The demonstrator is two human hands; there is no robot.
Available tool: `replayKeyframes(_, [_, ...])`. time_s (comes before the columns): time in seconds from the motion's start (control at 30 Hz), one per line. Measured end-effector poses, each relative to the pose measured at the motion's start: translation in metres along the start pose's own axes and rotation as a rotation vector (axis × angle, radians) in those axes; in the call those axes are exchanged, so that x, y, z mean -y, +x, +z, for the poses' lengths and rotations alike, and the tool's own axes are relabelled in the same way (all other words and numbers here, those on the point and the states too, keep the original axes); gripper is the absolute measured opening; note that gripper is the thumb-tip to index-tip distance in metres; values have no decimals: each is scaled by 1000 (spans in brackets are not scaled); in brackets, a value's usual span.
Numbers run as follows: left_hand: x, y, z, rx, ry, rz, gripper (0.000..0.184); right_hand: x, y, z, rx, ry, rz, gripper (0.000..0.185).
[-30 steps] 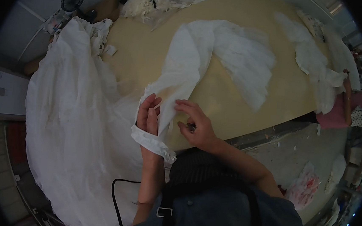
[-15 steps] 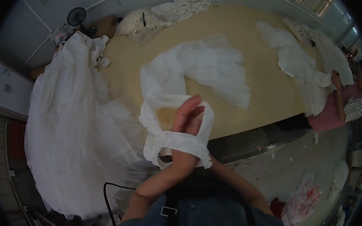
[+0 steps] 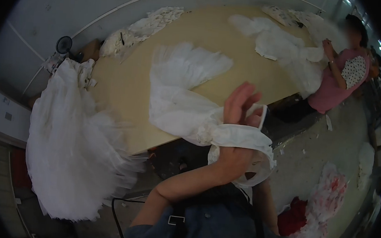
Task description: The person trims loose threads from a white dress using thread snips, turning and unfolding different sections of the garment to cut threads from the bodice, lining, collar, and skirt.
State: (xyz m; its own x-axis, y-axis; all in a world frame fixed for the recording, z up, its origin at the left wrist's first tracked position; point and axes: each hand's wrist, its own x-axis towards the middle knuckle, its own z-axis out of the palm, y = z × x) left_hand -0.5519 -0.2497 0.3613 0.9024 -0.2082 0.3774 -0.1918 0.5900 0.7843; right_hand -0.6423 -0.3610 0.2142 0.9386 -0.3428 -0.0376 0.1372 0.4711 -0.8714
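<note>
My left hand [image 3: 241, 112] is raised past the table's near edge, fingers apart and slightly curled, with a band of the white garment [image 3: 243, 136] looped around its wrist. From that band, the garment's white cloth and tulle skirt [image 3: 183, 69] stretch back over the tan table [image 3: 126, 82]. My right forearm comes up from the lower right behind the hanging part of the garment. My right hand is hidden by the cloth and my left hand.
A large white tulle gown [image 3: 76, 150] hangs over the table's left side. More white pieces [image 3: 290, 50] lie at the far right, near a co-worker in pink [image 3: 336, 81]. A fan [image 3: 64, 45] stands at the back left. Red cloth [image 3: 293, 216] lies on the floor.
My left hand has moved right with the band around its wrist, dragging the garment along. My right hand has gone out of sight behind the cloth. The view has turned rightward.
</note>
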Motion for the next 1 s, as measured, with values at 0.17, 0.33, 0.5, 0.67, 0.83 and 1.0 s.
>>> replayKeyframes(0.17, [-20,9,1,-91,-127,-115,51,43,-21,4,254,-171,-24,73])
replayKeyframes(0.33, [-9,13,15,11,10,-42,51,32,-32,19,-19,-115,-17,55])
replayKeyframes(0.5, [-19,35,-4,-151,-130,-44,49,72,-31,38,164,-133,82,44])
replayKeyframes(0.67, [-8,24,-9,5,151,-83,52,49,-18,58,-213,-59,-66,32])
replayKeyframes(0.83, [-61,-26,-33,933,600,3,46,121,11,-36,-225,-268,-502,26])
replayKeyframes(1.0, [-73,-10,-36,845,326,21,45,172,9,-112,-457,-703,-629,25])
